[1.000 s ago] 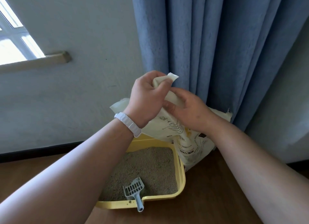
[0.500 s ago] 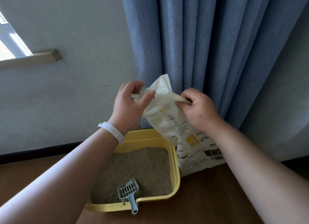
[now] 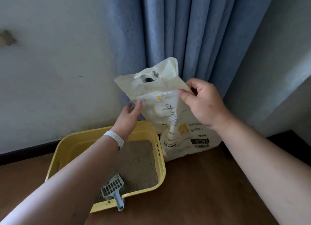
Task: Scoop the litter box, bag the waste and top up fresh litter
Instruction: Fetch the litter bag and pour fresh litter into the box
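A cream litter bag (image 3: 170, 113) with printed labels stands on the floor against the blue curtain, its handled top unfolded upward. My right hand (image 3: 202, 102) pinches the bag's right upper edge. My left hand (image 3: 129, 115) holds the bag's left edge between thumb and fingers. Below sits a yellow litter box (image 3: 161, 159) filled with beige litter (image 3: 138, 164). A grey-blue slotted scoop (image 3: 113, 191) lies in the box's near corner, its handle over the rim.
A blue curtain (image 3: 185, 31) hangs behind the bag. A white wall (image 3: 58, 73) with a dark skirting board runs behind the box. The floor (image 3: 202, 191) is brown wood. A grey surface (image 3: 277, 90) rises at the right.
The folded bag top has been opened out and now stands upright with its handle hole showing. My hands have moved apart to the bag's left and right edges. The view shifted right.
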A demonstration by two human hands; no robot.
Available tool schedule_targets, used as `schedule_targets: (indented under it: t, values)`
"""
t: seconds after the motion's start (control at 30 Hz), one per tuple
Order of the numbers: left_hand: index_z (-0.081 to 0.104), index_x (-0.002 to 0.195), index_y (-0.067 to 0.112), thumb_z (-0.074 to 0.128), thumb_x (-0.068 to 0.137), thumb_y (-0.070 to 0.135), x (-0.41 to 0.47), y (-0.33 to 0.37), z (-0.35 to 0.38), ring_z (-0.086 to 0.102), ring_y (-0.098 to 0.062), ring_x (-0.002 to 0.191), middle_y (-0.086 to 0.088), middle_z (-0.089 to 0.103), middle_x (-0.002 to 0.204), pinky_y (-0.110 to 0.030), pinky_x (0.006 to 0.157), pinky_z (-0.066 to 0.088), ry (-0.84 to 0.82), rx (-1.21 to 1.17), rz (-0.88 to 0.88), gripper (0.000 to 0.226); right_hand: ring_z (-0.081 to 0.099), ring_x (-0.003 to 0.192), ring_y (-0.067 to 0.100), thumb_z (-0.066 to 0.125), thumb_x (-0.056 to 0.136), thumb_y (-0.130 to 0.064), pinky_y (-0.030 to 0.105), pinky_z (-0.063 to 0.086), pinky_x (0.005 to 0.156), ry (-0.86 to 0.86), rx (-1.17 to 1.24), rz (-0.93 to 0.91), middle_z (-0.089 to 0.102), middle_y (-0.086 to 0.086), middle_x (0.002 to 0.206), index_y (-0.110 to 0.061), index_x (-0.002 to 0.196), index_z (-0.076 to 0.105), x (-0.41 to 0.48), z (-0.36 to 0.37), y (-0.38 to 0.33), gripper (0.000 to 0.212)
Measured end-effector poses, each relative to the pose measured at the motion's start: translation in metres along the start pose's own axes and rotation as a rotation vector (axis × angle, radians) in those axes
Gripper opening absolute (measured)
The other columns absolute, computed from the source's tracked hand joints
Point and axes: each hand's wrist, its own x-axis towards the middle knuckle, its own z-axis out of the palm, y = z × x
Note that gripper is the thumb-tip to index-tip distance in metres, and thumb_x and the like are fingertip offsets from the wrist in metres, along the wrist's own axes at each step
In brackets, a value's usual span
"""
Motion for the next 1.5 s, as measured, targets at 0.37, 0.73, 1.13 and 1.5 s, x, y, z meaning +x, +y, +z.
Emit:
schedule_targets:
  t: [0.37, 0.73, 1.13, 1.5]
  values:
    - [0.071, 0.095, 0.013, 0.058, 0.097, 0.032, -0.037, 0.018, 0.083, 0.064, -0.012, 0.069, 0.001, 0.073, 0.081, -0.023, 0.06, 0.051, -0.146, -0.049, 0.127, 0.023, 0.057, 0.073, 0.036, 0.061, 0.083, -0.032, 0.055, 0.052, 0.075, 0.22, 0.039, 0.163, 0.062, 0.023, 0.082, -0.009, 0.079, 0.057, -0.073, -0.08, -0.007, 0.024]
    - [0.064, 0.069, 0.014, 0.064, 0.093, 0.029, -0.086, 0.008, 0.196, 0.049, -0.013, 0.057, -0.002, 0.058, 0.061, -0.03, 0.059, 0.043, -0.224, 0.005, 0.227, 0.028, 0.062, 0.075, -0.001, 0.062, 0.091, -0.032, 0.017, 0.048, 0.058, 0.393, -0.426, 0.338, 0.067, -0.014, 0.08, -0.022, 0.088, 0.064, -0.165, -0.205, 0.044, 0.011]
    - [0.061, 0.077, 0.008, 0.058, 0.096, 0.027, -0.106, 0.048, 0.342, 0.062, -0.026, 0.068, -0.013, 0.066, 0.077, -0.042, 0.065, 0.054, -0.367, 0.263, 0.4, 0.027, 0.058, 0.065, 0.022, 0.064, 0.09, -0.027, 0.029, 0.041, 0.057, 0.709, -0.319, 0.466, 0.065, 0.009, 0.076, -0.012, 0.08, 0.061, -0.195, -0.336, 0.151, 0.018]
    - [0.051, 0.058, 0.02, 0.06, 0.094, 0.023, -0.072, 0.057, 0.418, 0.049, -0.014, 0.056, 0.006, 0.053, 0.058, -0.023, 0.052, 0.036, -0.181, 0.252, 0.272, 0.037, 0.031, 0.05, 0.017, 0.058, 0.095, -0.021, 0.026, 0.021, 0.048, 0.712, -0.39, 0.475, 0.038, 0.002, 0.058, -0.01, 0.07, 0.043, -0.124, -0.385, 0.183, 0.031]
